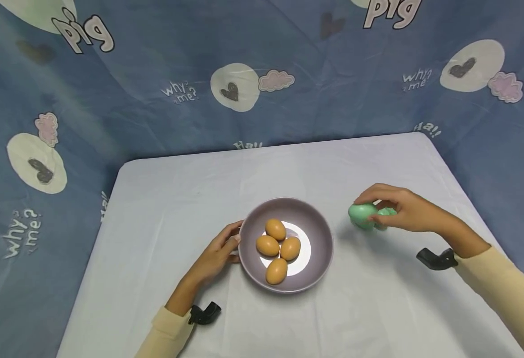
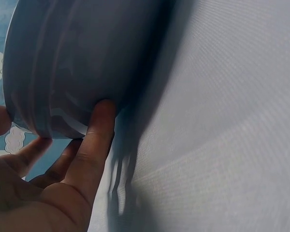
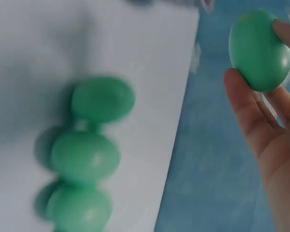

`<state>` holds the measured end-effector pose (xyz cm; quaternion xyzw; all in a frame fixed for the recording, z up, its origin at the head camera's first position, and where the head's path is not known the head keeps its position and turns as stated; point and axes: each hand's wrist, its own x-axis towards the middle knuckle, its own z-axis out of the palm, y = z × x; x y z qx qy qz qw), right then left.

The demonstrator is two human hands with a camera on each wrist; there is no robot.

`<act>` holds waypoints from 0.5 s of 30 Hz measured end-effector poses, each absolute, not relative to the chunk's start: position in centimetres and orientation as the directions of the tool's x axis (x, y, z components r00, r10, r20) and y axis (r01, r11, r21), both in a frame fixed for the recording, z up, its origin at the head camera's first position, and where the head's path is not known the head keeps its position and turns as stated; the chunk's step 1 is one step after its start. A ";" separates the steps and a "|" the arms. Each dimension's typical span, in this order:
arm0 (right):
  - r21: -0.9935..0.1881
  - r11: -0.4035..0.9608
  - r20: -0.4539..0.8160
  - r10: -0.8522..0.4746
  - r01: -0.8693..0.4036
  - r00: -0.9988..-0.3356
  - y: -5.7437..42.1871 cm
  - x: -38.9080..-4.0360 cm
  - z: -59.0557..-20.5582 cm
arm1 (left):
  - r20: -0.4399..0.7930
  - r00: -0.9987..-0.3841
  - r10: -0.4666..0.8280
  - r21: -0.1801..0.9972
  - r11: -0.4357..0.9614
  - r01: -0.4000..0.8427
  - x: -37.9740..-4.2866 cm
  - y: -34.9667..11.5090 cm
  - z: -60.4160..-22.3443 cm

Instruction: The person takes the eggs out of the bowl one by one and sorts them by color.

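Here, on the left, a pale yellow left sleeve (image 1: 168, 330) is slanting up to the right, and a small black thing (image 1: 206, 313) is sitting by its cuff. The left hand (image 1: 216, 256) is holding the side of a purple bowl (image 1: 319, 243), with the thumb pressing by the rim and the fingers (image 2: 84, 154) spreading a little against the outside. The bowl is sitting near the middle of the white table (image 1: 177, 209), and four brown eggs (image 1: 290, 248) are lying close together inside it. To the right of the bowl, the right hand (image 1: 400, 209) is pinching a green egg (image 1: 360, 216) between its thumb and fingertips. In the right wrist view, at least three other green eggs (image 3: 86, 157) are lying in a blurry row on the table, apart from the pinched one. Farthest right, the right sleeve (image 1: 503, 293) is slanting up to the left, with the arm reaching toward the bowl's side of the table.
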<state>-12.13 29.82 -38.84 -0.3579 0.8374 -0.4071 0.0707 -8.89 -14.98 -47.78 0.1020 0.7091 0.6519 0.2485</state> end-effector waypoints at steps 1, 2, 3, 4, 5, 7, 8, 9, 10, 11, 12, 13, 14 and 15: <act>-0.731 0.436 0.169 -0.630 -0.525 -0.758 30.6 -12.2 -39.0 | -0.220 -0.857 0.466 0.975 0.131 -0.179 -8.9 -15.0 -47.8; -0.735 0.457 0.167 -0.595 -0.501 -0.786 31.5 -12.2 -39.2 | -0.220 -0.858 0.465 0.975 0.132 -0.179 -8.9 -15.0 -47.9; -0.734 0.482 0.167 -0.554 -0.478 -0.816 32.4 -12.3 -39.4 | -0.220 -0.858 0.464 0.975 0.133 -0.178 -8.9 -15.0 -47.9; -0.743 0.506 0.155 -0.507 -0.438 -0.848 33.3 -12.2 -39.7 | -0.218 -0.858 0.465 0.975 0.131 -0.177 -8.9 -15.0 -47.9; -0.749 0.529 0.145 -0.456 -0.398 -0.878 34.3 -12.2 -39.9 | -0.217 -0.858 0.465 0.976 0.132 -0.175 -8.9 -15.0 -48.0; -0.768 0.570 0.105 -0.340 -0.293 -0.935 36.1 -12.1 -40.4 | -0.221 -0.859 0.462 0.974 0.139 -0.176 -8.9 -15.0 -48.1; -0.774 0.586 0.084 -0.282 -0.241 -0.956 36.9 -12.0 -40.6 | -0.223 -0.859 0.461 0.974 0.142 -0.177 -8.9 -15.0 -48.1; -0.780 0.596 0.064 -0.228 -0.191 -0.972 37.6 -12.0 -40.8 | -0.226 -0.859 0.459 0.973 0.145 -0.178 -8.9 -15.0 -48.1; -0.785 0.603 0.042 -0.179 -0.144 -0.983 38.3 -11.9 -41.0 | -0.228 -0.859 0.458 0.973 0.147 -0.181 -8.9 -15.0 -48.2; -0.780 0.618 0.025 -0.134 -0.103 -0.991 38.9 -11.9 -41.3 | -0.231 -0.861 0.453 0.972 0.148 -0.183 -8.9 -15.0 -48.2; -0.773 0.631 0.010 -0.094 -0.067 -0.996 39.4 -11.8 -41.6 | -0.233 -0.863 0.448 0.971 0.146 -0.187 -8.9 -15.0 -48.2; -0.761 0.648 -0.003 -0.060 -0.037 -0.998 39.9 -11.8 -41.8 | -0.234 -0.865 0.444 0.971 0.142 -0.190 -8.8 -15.0 -48.3; -0.751 0.660 -0.019 -0.033 -0.007 -0.999 40.3 -11.8 -42.1 | -0.235 -0.866 0.442 0.972 0.137 -0.193 -8.8 -15.0 -48.4; -0.739 0.673 -0.033 -0.008 0.019 -0.999 40.6 -11.8 -42.5 | -0.238 -0.866 0.440 0.971 0.134 -0.198 -8.7 -15.0 -48.4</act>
